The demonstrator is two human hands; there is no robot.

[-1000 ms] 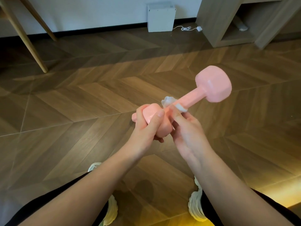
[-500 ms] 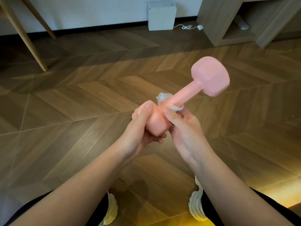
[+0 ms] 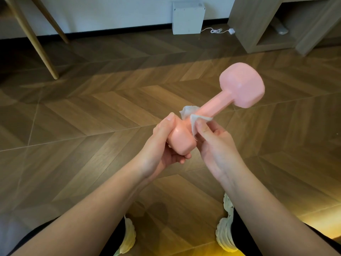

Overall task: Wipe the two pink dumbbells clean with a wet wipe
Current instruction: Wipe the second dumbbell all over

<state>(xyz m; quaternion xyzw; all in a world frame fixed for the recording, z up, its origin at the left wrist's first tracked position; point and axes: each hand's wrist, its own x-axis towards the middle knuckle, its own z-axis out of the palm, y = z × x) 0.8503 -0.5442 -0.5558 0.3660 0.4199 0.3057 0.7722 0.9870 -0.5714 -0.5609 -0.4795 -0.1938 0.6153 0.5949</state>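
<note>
One pink dumbbell (image 3: 217,104) is held in the air above the wooden floor, slanting up to the right. My left hand (image 3: 162,145) grips its near head from below and the left side. My right hand (image 3: 214,143) pinches a white wet wipe (image 3: 193,117) wrapped around the handle where it meets the near head. The far head is free at the upper right. No second dumbbell is in view.
Herringbone wood floor (image 3: 92,126) lies below. Wooden furniture legs (image 3: 36,43) stand at the far left, a white box (image 3: 188,17) with a cable sits against the wall, a wooden shelf unit (image 3: 276,24) is at the far right. My two shoes (image 3: 227,226) show at the bottom.
The dumbbell has tilted more steeply, its far head higher. My left thumb moved up onto the near head, and the wipe shifted down the handle toward that head.
</note>
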